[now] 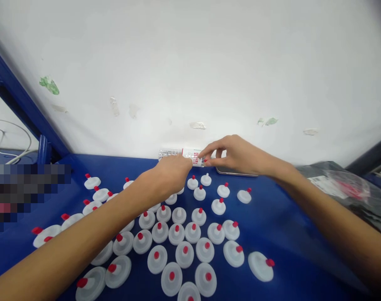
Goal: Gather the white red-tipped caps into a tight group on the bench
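Many round white plastic lids, each with a centre nozzle, stand across the blue tabletop. Most nozzles wear a small red cap; a lid near my hands and another lid show bare nozzles. My left hand is closed at the back of the group, its back toward me, hiding whatever its fingers hold. Close to its right, my right hand pinches a small red cap between thumb and fingertips. Behind both hands, a clear plastic bottle with a white label lies on its side.
A white wall with torn tape scraps rises behind the blue tabletop. A flat phone-like object lies under my right wrist. A dark plastic bag is at the right, with a blue frame post and white cables at left.
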`<state>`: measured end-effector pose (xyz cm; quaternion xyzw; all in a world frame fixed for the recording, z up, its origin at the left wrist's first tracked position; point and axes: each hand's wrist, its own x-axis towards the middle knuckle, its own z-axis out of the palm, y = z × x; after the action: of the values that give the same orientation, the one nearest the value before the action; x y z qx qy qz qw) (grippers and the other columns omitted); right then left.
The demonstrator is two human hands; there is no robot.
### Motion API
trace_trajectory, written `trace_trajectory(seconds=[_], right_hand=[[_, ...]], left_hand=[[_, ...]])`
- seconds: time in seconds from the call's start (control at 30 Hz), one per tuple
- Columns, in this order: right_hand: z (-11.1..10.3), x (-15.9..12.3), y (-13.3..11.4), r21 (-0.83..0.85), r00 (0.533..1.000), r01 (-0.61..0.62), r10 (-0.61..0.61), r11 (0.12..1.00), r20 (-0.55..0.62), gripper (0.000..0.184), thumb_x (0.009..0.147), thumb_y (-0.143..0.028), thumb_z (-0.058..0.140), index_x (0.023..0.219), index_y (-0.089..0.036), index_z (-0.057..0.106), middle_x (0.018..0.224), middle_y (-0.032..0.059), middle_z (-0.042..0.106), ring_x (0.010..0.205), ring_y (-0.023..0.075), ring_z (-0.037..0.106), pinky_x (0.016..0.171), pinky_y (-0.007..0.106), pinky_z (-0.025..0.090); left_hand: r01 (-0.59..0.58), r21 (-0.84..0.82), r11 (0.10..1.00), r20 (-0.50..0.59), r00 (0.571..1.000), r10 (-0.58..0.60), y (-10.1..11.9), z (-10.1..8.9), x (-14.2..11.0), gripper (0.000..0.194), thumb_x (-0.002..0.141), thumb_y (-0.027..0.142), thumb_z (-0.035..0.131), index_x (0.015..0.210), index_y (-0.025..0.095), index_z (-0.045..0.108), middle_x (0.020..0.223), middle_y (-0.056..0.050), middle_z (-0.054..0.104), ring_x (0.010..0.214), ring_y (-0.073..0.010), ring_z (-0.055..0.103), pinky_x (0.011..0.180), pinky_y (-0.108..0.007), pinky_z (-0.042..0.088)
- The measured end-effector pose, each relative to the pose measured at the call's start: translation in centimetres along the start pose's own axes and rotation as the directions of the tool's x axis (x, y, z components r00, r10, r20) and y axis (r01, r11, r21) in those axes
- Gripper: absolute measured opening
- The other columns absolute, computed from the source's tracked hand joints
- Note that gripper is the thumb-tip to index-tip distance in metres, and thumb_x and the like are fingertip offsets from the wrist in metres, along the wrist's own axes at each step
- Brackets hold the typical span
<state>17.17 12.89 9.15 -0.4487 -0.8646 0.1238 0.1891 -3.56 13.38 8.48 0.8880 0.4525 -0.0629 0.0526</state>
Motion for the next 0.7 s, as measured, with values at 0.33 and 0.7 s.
trace_trajectory(seconds=[0.33, 0.7], right_hand=[[1.8, 0.3, 3.2, 0.207, 0.982, -0.083, 0.045, 0.975, 0.184, 0.008, 0.084, -0.023, 0.076, 0.090, -0.020, 0.079, 0.088, 0.0014, 0.083, 0.086, 0.0189, 0.078, 0.077, 0.028, 0.058], [3.2, 0.7, 3.7, 0.211, 0.971, -0.119, 0.069, 0.970, 0.229, 0.007, 0.078, -0.024, 0.078, 0.086, -0.022, 0.080, 0.083, 0.0005, 0.082, 0.082, 0.0209, 0.079, 0.071, 0.027, 0.058]], left_hand=[[0.039, 0.152, 0.988, 0.073, 0.996, -0.050, 0.4, -0.3, 0.1, 0.021, 0.080, 0.004, 0.057, 0.092, 0.016, 0.070, 0.092, -0.010, 0.075, 0.083, -0.0205, 0.069, 0.063, -0.027, 0.042], [0.061, 0.101, 0.993, 0.047, 0.997, -0.066, 0.3, 0.6, 0.5, 0.004, 0.088, 0.018, 0.071, 0.089, 0.014, 0.068, 0.083, -0.001, 0.069, 0.074, -0.0136, 0.063, 0.071, -0.029, 0.053]])
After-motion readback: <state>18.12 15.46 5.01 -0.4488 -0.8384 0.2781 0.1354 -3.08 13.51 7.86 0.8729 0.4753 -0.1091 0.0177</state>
